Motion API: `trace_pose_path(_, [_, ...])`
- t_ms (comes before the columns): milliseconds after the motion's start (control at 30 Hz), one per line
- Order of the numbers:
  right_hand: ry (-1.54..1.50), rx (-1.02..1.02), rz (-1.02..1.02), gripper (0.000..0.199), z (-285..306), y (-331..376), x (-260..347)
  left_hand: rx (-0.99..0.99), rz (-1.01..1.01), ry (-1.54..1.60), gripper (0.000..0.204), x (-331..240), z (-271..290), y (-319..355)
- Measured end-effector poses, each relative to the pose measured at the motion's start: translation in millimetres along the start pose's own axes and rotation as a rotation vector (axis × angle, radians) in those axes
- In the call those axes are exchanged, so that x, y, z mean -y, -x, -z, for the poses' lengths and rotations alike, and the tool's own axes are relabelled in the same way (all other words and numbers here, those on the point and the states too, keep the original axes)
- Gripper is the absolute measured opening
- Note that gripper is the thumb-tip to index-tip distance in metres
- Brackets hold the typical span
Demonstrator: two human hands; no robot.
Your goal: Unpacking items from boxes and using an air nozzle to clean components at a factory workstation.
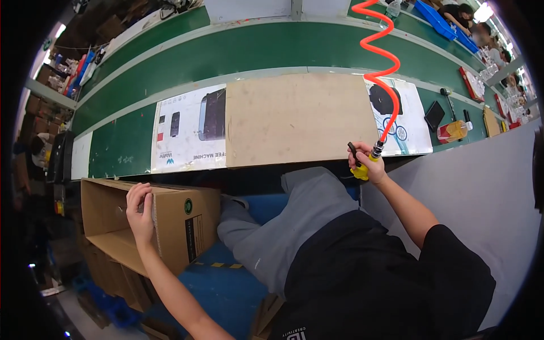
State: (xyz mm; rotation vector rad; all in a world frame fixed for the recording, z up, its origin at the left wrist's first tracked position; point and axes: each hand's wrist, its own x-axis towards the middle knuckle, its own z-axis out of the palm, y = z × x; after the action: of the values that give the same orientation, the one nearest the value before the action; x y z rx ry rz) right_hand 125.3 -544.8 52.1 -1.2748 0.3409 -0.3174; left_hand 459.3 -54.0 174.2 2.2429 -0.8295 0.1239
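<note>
Dark top and grey-trousered knee [300, 221] fill the bottom, closest to the lens. Left hand [139, 212] grips the top edge of an open cardboard box [170, 221] standing on its side at lower left, fingers curled over the rim. Plain brown board [294, 116] lies on the bench, centre. Right hand [367, 164] clenched around a yellow air blow gun [360, 169] at the bench edge, orange coiled hose [378, 62] rising from it.

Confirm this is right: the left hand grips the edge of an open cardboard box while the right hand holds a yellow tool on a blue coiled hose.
One thing is wrong: the coiled hose is orange-red, not blue, as the head view shows. The left hand does grip the edge of the open cardboard box, and the right hand holds the yellow tool.
</note>
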Motion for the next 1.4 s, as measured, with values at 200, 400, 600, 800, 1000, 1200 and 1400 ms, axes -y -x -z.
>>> trace_pose_path(200, [-0.020, -0.150, -0.065, 0.023, 12, 8, -38, 0.018, -0.034, -0.019, 0.012, 4, 3, 1])
trace_pose_path(400, [-0.011, -0.308, 0.009, 0.020, 9, 14, -73, 0.021, -0.034, -0.019, 0.012, 5, 3, 1])
trace_pose_path(600, [0.026, -0.189, 0.078, 0.025, 5, 24, -94, -0.006, -0.018, -0.001, 0.011, 2, 1, 0])
trace_pose_path(800, [0.040, -0.244, -0.022, 0.035, 20, 41, -130, 0.009, -0.050, -0.011, 0.011, 6, 1, -1])
trace_pose_path(1000, [-0.146, -0.496, -0.269, 0.031, 16, 22, -177, 0.025, -0.023, -0.012, 0.012, 15, 4, 5])
trace_pose_path(1200, [-0.115, -0.484, -0.280, 0.027, 26, 15, -161, 0.040, -0.026, 0.005, 0.012, 20, 1, 4])
trace_pose_path(1400, [0.018, -0.459, -0.302, 0.032, 55, 12, -193, 0.054, -0.011, -0.041, 0.012, 17, 1, 1])
